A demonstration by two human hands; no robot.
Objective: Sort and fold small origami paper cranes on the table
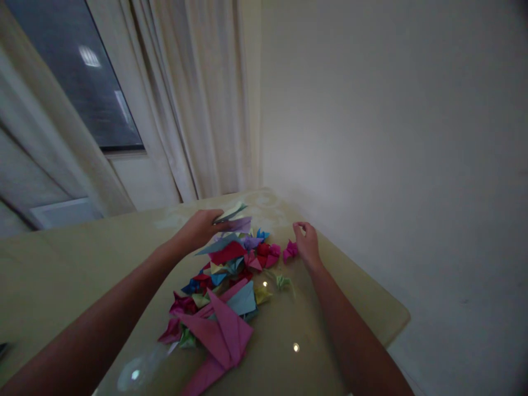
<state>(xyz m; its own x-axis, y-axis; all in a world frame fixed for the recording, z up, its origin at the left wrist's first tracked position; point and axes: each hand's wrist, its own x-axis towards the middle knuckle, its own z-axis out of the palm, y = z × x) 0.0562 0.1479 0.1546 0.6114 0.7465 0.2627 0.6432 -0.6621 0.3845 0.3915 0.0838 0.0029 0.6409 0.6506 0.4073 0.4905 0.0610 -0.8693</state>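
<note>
My left hand is closed on folded paper pieces, pale green and lavender, above the back of a heap of colourful origami. Beside a small magenta origami piece at the heap's right is my right hand, its fingers curled with a gap at the thumb and nothing visible in them. Blue-grey folded paper and red folded paper lie below my left hand. A large pink origami crane rests at the heap's near end. Pale green origami sits apart, between the heap and my right forearm.
The glossy pale table reflects several lights. Its right edge runs along a white wall. Cream curtains hang behind it, with a dark window at the upper left. A dark object shows at the left edge.
</note>
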